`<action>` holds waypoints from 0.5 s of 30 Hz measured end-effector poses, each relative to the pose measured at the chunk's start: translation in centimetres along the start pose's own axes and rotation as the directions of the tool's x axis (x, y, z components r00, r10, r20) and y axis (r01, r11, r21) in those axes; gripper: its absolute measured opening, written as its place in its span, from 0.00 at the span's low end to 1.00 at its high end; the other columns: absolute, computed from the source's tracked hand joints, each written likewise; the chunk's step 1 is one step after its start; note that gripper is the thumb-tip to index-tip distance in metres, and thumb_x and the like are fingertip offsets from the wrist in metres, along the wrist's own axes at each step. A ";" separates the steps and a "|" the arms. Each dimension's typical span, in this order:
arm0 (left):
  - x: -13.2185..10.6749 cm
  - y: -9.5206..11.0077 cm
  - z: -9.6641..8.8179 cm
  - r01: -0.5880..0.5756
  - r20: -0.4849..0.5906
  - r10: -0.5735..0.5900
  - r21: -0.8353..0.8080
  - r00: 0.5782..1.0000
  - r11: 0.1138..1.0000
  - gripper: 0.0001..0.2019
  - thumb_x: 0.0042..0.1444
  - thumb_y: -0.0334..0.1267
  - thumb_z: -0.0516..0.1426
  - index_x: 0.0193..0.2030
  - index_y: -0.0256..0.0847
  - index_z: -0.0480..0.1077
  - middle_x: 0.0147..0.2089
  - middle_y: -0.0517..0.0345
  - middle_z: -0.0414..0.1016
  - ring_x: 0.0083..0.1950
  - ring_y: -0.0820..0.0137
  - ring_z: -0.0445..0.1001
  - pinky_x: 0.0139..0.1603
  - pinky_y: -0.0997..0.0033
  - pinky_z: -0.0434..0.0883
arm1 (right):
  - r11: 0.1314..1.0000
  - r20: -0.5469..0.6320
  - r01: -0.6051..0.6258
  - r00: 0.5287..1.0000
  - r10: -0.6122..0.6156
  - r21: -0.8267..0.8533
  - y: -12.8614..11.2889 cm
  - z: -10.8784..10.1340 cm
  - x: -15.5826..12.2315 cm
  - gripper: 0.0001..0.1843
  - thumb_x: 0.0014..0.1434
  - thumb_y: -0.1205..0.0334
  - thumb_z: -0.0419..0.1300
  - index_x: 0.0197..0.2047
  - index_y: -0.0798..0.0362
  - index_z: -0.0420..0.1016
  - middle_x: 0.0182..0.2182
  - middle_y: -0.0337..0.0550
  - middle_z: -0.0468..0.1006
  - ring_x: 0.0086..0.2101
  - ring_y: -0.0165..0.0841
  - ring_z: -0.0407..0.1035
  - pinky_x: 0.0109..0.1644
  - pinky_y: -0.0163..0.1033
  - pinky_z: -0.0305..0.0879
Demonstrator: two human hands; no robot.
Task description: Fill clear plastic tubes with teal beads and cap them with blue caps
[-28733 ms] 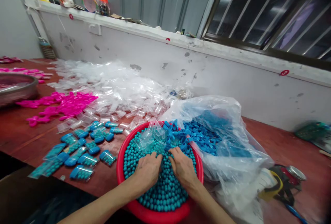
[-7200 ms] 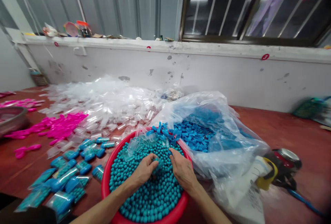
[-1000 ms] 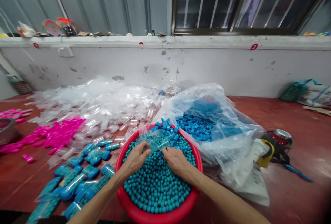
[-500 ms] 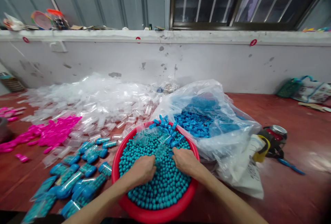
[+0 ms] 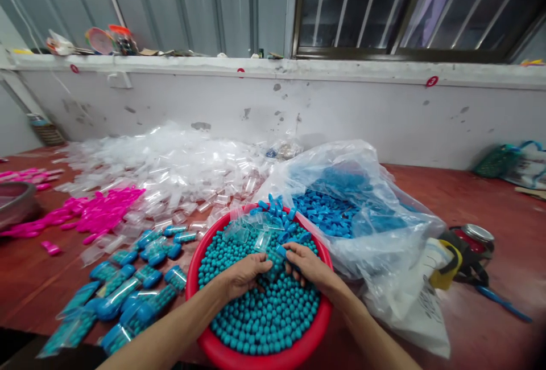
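Observation:
A red basin [image 5: 200, 336] full of small teal balls [image 5: 273, 319] stands at the table's near edge. Both my hands are inside it, over the balls. My left hand [image 5: 245, 274] curls its fingers around a clear tube filled with teal balls [image 5: 269, 264]. My right hand [image 5: 307, 264] pinches a blue cap [image 5: 281, 250] at the tube's top end. Empty clear tubes [image 5: 251, 230] and loose blue caps [image 5: 277, 210] lie at the basin's far side.
Filled, capped tubes [image 5: 132, 287] lie left of the basin. Behind them are pink pieces [image 5: 98, 213] and a heap of clear tubes [image 5: 170, 165]. A plastic bag of blue caps [image 5: 336, 210] lies right of the basin. A metal bowl [image 5: 12, 202] stands far left.
My hands have come up from being pressed into the balls. They now meet over a filled tube, with a blue cap at its end.

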State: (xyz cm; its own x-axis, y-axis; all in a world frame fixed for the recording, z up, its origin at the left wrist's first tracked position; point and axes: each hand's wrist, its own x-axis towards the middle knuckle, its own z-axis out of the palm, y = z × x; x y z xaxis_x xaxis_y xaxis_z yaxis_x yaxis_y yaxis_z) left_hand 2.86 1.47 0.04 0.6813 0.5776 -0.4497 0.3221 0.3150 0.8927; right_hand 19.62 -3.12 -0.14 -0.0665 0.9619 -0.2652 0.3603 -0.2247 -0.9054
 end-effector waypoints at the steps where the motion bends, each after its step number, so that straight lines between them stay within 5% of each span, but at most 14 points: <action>1: 0.0 0.0 0.1 -0.009 -0.005 0.009 -0.030 1.000 1.000 0.18 0.41 0.51 0.56 0.34 0.39 0.64 0.25 0.64 0.62 0.24 0.77 0.61 0.22 0.78 0.59 | 0.995 0.014 -0.003 1.000 0.002 0.100 0.2 0.0 0.1 0.13 0.58 0.63 0.44 0.45 0.54 0.62 0.20 0.32 0.65 0.15 0.23 0.56 0.14 0.26 0.51; 9: 0.2 -0.2 0.7 -0.019 -0.142 0.018 -0.007 0.990 1.000 0.14 0.42 0.46 0.55 0.32 0.38 0.66 0.23 0.65 0.63 0.22 0.77 0.60 0.21 0.78 0.55 | 0.988 -0.050 0.085 0.996 -0.079 0.131 1.2 0.3 0.5 0.16 0.55 0.56 0.48 0.44 0.54 0.67 0.18 0.31 0.62 0.13 0.22 0.49 0.14 0.28 0.46; 15: 1.0 -0.6 0.1 0.116 -0.340 -0.048 0.184 0.939 0.976 0.08 0.38 0.34 0.57 0.17 0.40 0.60 0.12 0.68 0.55 0.16 0.76 0.56 0.20 0.76 0.50 | 0.974 -0.273 0.200 0.936 -0.222 -0.106 1.1 0.2 0.3 0.16 0.57 0.59 0.46 0.44 0.55 0.68 0.21 0.36 0.67 0.22 0.29 0.62 0.26 0.32 0.58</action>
State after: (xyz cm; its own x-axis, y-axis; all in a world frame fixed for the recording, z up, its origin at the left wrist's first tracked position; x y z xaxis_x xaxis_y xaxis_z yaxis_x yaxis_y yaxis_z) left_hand 3.43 1.77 -0.96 0.4013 0.7833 -0.4747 0.5144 0.2361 0.8244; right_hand 19.80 -3.14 -1.32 0.1116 0.9928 0.0434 0.4363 -0.0098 -0.8997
